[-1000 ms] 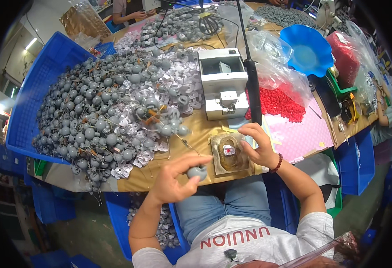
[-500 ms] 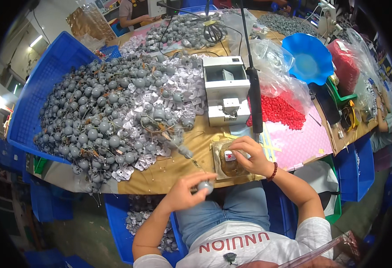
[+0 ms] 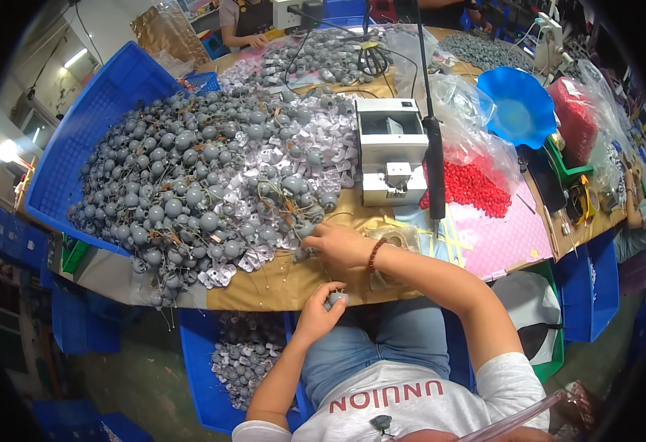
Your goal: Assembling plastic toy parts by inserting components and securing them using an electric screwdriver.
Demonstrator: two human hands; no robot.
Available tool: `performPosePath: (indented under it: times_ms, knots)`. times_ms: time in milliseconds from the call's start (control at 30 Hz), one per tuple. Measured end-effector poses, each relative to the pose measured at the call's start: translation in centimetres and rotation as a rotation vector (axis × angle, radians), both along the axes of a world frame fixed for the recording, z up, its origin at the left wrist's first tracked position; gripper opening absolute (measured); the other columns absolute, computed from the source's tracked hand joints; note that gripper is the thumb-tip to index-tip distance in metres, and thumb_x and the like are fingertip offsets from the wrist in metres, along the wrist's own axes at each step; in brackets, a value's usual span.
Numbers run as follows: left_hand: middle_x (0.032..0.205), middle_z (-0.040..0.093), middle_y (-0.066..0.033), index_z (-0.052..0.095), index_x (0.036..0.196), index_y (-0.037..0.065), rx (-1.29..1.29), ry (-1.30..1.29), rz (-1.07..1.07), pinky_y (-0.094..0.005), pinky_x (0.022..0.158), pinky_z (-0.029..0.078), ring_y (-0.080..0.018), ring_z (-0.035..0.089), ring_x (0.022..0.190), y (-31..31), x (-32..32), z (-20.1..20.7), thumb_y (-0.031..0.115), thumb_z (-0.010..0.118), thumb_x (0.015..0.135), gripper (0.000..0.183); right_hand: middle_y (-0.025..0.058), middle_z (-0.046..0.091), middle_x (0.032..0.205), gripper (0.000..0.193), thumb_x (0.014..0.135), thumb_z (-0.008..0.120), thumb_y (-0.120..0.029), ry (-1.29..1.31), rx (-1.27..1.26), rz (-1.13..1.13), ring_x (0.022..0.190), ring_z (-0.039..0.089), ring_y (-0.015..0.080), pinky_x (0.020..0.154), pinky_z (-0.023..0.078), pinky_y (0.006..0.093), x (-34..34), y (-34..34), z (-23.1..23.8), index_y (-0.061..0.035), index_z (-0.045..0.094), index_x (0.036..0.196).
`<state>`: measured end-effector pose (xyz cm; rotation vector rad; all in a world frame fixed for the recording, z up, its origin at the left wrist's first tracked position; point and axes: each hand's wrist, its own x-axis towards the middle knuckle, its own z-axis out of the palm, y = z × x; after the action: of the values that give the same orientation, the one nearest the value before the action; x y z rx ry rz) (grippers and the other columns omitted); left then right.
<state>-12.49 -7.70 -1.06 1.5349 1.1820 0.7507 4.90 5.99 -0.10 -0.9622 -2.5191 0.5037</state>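
Observation:
My left hand is closed around a round grey plastic part, just off the table's front edge above my lap. My right hand reaches across to the near right edge of a big heap of round grey parts with wires. Its fingers are bent together at the heap; whatever they hold is hidden. Small white plastic pieces lie mixed along this side of the heap. Under my right wrist and forearm sits a square worn plate, mostly covered.
A white boxy device stands beyond my right hand, with a black rod-like tool beside it. Red pieces lie near a blue bowl. A tilted blue crate backs the heap. Another person's hand shows at the far side.
My right hand has left the square plate, where a small white piece with a red spot showed, and moved left to the heap. My left hand keeps the grey part, now turned more upright.

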Motion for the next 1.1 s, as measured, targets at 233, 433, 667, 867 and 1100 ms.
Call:
performPosePath:
  times_ms: [233, 433, 667, 867, 1100]
  knots:
    - [0.105, 0.066, -0.0109, 0.044, 0.126, 0.005, -0.197, -0.298, 0.232, -0.0297, 0.077, 0.055, -0.0154, 0.066, 0.086, 1.8, -2.3, -2.7, 0.017, 0.065, 0.100, 0.035, 0.0138, 0.068, 0.102, 0.040, 0.080, 0.074, -0.013, 0.051, -0.046, -0.085, 0.097, 0.066, 0.0361, 0.083, 0.054, 0.0472, -0.8, -0.2, -0.8, -0.0086, 0.063, 0.119]
    - [0.135, 0.057, -0.0138, 0.024, 0.161, 0.007, -0.211, -0.606, 0.153, -0.0314, 0.088, 0.055, -0.0203, 0.068, 0.097, 6.0, -2.8, -0.6, 0.008, 0.060, 0.096, 0.074, 0.0100, 0.068, 0.092, 0.031, 0.083, 0.073, -0.006, 0.538, -0.452, -0.158, 0.085, 0.066, 0.0212, 0.077, 0.053, 0.0363, 0.8, -1.4, 0.6, -0.0025, 0.063, 0.112]
    - [0.106, 0.067, -0.0027, 0.060, 0.127, 0.006, -0.196, -0.603, 0.250, -0.0235, 0.073, 0.053, -0.0114, 0.067, 0.083, 8.1, -1.6, -0.3, 0.020, 0.070, 0.098, 0.034, 0.0028, 0.067, 0.101, 0.030, 0.087, 0.072, 0.002, 0.652, -0.608, -0.166, 0.091, 0.063, 0.0088, 0.081, 0.053, 0.0267, 1.5, -1.2, 0.4, -0.0027, 0.063, 0.116]
    - [0.095, 0.069, -0.0055, 0.062, 0.112, 0.006, -0.158, -0.663, 0.381, -0.0237, 0.071, 0.053, -0.0119, 0.067, 0.080, 8.5, -2.8, -0.3, 0.027, 0.064, 0.104, 0.023, 0.0030, 0.069, 0.105, 0.031, 0.088, 0.073, -0.002, 0.520, -0.578, -0.310, 0.092, 0.064, 0.0091, 0.083, 0.054, 0.0272, 2.7, 0.1, 1.9, -0.0022, 0.065, 0.118]
    - [0.091, 0.070, -0.0098, 0.061, 0.111, 0.005, -0.255, -0.615, 0.389, -0.0274, 0.068, 0.056, -0.0168, 0.069, 0.074, 8.1, -2.5, 0.0, 0.038, 0.053, 0.109, 0.034, 0.0035, 0.069, 0.114, 0.038, 0.091, 0.071, -0.002, 0.558, -0.586, -0.222, 0.099, 0.065, 0.0102, 0.088, 0.055, 0.0280, 2.8, -0.8, 1.7, -0.0022, 0.063, 0.128]
